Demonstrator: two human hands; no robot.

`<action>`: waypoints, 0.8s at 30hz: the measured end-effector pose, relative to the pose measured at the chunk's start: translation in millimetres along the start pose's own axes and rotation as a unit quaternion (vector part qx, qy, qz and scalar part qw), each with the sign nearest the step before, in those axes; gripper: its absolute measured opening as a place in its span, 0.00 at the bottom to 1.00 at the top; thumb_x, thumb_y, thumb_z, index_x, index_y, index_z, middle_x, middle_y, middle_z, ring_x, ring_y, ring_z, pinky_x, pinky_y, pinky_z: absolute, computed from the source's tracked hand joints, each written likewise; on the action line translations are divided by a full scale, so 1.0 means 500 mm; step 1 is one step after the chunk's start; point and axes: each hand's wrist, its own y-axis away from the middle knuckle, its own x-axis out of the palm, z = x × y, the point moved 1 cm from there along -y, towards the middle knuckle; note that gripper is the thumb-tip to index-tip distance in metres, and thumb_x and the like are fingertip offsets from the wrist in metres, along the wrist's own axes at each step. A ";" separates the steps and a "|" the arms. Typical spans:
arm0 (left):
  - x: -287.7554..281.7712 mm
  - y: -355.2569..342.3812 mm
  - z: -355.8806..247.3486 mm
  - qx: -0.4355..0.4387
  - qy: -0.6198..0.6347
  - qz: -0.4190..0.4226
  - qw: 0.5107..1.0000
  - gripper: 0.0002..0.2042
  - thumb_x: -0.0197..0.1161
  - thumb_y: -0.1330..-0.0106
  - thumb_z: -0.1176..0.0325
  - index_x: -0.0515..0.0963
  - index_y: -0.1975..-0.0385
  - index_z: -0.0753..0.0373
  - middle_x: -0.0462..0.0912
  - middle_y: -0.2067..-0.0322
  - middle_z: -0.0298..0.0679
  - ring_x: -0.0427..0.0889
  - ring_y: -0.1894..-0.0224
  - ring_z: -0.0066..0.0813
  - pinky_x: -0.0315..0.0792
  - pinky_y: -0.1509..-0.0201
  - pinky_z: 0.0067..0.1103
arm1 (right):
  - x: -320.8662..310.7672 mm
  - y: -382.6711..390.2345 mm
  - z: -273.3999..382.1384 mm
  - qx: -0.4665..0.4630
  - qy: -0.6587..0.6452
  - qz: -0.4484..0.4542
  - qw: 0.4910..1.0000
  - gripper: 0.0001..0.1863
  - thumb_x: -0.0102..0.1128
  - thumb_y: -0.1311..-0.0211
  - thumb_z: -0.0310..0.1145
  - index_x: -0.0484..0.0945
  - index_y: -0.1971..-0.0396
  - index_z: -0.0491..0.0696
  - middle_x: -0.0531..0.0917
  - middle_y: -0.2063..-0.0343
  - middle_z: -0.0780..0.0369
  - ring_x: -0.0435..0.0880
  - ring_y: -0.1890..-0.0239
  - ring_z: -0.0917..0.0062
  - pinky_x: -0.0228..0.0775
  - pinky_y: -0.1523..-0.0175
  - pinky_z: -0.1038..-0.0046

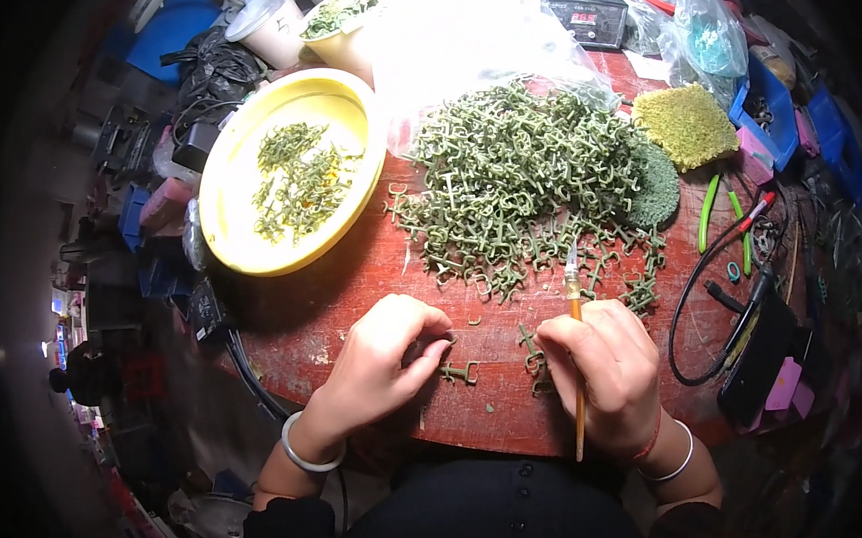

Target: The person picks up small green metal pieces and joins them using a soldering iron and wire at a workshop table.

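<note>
My right hand [608,358] is closed around a slim tool with a wooden handle [581,410]. Its pale, pointed tip [573,261] faces away from me; I cannot tell if it is a blade or a brush. Beside those fingers lie small green hooked parts [528,342]. My left hand [389,354] is curled, thumb and forefinger meeting at a tiny green piece [451,339] that is mostly hidden. Just under that thumb another green part [460,372] rests on the red table [352,314]. Beyond both hands spreads a large heap of such parts [522,177].
At the left stands a yellow basin [222,217] with green parts in it. Right of the heap are a yellow textured pad [687,124], a round green pad [656,187], green-handled pliers [708,214] and a black cable [678,337]. A clear plastic bag [479,40] lies behind.
</note>
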 end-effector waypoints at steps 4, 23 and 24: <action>0.011 -0.003 0.001 0.009 0.002 0.008 1.000 0.09 0.68 0.37 0.78 0.80 0.58 0.65 0.81 0.65 0.46 0.83 0.60 0.47 0.77 0.54 0.35 | 0.000 0.001 -0.001 0.000 -0.002 -0.004 1.000 0.12 0.71 0.48 0.21 0.81 0.62 0.43 0.76 0.73 0.58 0.79 0.68 0.62 0.71 0.64 0.64; 0.021 0.004 0.001 0.058 0.022 -0.045 0.997 0.17 0.68 0.40 0.86 0.79 0.51 0.67 0.81 0.65 0.45 0.85 0.64 0.41 0.80 0.58 0.28 | -0.030 -0.016 -0.006 0.017 0.016 -0.043 0.999 0.14 0.74 0.47 0.19 0.80 0.61 0.43 0.78 0.73 0.57 0.79 0.71 0.62 0.72 0.64 0.64; 0.025 0.006 0.001 0.061 0.027 -0.061 0.996 0.18 0.68 0.41 0.87 0.78 0.50 0.68 0.81 0.64 0.46 0.85 0.64 0.40 0.80 0.58 0.28 | -0.030 -0.014 -0.007 0.014 0.018 -0.045 0.999 0.15 0.74 0.47 0.19 0.80 0.61 0.43 0.78 0.74 0.57 0.79 0.71 0.62 0.72 0.64 0.64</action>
